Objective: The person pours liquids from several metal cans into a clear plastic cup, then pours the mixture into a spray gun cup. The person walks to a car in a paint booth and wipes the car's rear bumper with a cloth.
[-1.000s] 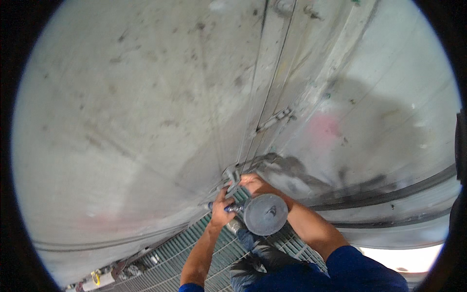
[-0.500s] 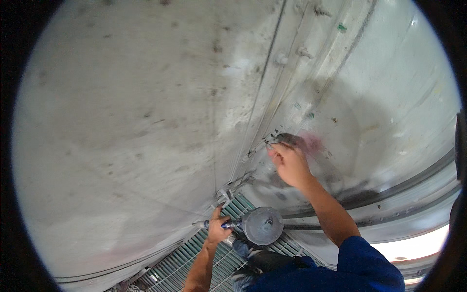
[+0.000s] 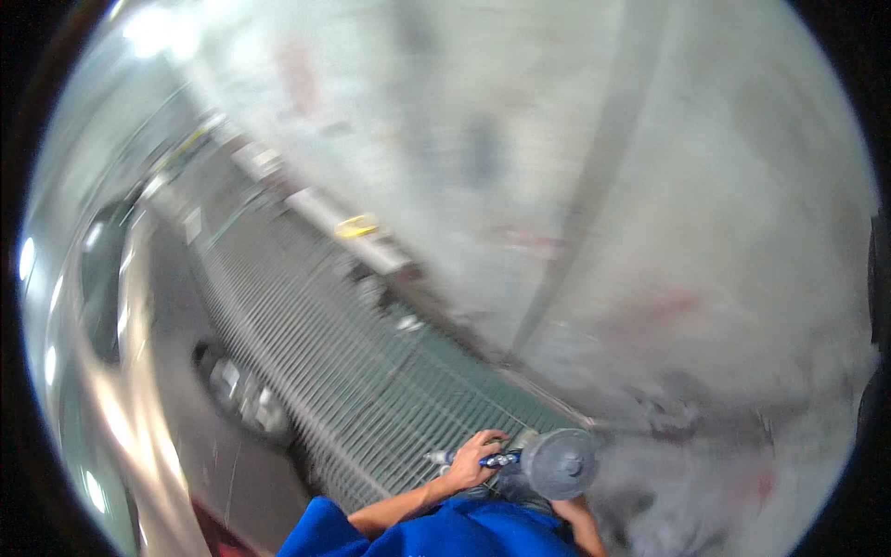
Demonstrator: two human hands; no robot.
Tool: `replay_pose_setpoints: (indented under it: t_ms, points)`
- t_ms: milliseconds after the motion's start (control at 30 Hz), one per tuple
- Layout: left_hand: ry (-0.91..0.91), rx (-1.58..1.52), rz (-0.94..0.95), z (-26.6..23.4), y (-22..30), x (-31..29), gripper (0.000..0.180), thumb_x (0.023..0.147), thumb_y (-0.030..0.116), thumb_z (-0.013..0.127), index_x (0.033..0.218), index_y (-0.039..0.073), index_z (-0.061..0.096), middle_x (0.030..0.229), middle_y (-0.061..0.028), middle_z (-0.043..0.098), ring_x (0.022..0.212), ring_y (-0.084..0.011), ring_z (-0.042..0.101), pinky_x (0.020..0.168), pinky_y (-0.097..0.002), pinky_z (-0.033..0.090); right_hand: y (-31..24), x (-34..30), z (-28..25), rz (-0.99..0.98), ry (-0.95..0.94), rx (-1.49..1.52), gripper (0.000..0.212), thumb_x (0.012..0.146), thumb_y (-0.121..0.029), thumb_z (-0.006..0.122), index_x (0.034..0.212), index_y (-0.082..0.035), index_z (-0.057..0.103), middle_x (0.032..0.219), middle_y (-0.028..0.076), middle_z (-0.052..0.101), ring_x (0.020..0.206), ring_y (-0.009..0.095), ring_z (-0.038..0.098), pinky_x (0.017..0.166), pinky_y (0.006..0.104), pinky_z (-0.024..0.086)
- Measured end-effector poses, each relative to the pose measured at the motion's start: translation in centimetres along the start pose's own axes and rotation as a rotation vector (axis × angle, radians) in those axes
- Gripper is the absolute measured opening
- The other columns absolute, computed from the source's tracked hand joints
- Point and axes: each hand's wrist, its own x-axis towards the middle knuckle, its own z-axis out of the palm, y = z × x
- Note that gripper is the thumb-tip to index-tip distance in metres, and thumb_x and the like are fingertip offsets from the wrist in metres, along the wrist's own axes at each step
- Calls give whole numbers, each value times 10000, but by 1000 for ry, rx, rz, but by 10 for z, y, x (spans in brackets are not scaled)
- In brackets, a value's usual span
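My left hand (image 3: 475,459) is closed around a blue and silver spray gun (image 3: 502,459) with a pale nozzle pointing left. A round, translucent grey cup (image 3: 561,463) with a raised cap in its middle sits at the gun's right end. Below the cup, my right forearm (image 3: 581,525) comes into sight, bent close to my body. The cup covers my right hand, so its fingers do not show. Both hands are low in front of my blue shirt, apart from the large pale grey wall (image 3: 724,232).
Slatted green-grey grating (image 3: 362,399) runs from my feet to the far left. Along its wall side is a ledge (image 3: 320,212) bearing a yellow ring-shaped item (image 3: 357,226). Left of the grating lies a lower dark surface (image 3: 237,464); shiny curved surfaces beyond are blurred.
My view has swung left along the grating. My right hand has come away from the wall seam and down behind the cup. The spray gun stays in my left hand.
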Motion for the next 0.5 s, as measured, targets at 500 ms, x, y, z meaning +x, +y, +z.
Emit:
replay_pose_setpoints:
  t_ms: [500]
  points:
    - [769,127,-51,-269,-22,-134,752,751,121,751,1447,78,469,1591,-275,244,1450,-467,294,1194,-541,272,-430,131,223,-621,-410,537,366,1043,-233,573,1321,-2,517,1035,55,658,960,149,625,867,321,513]
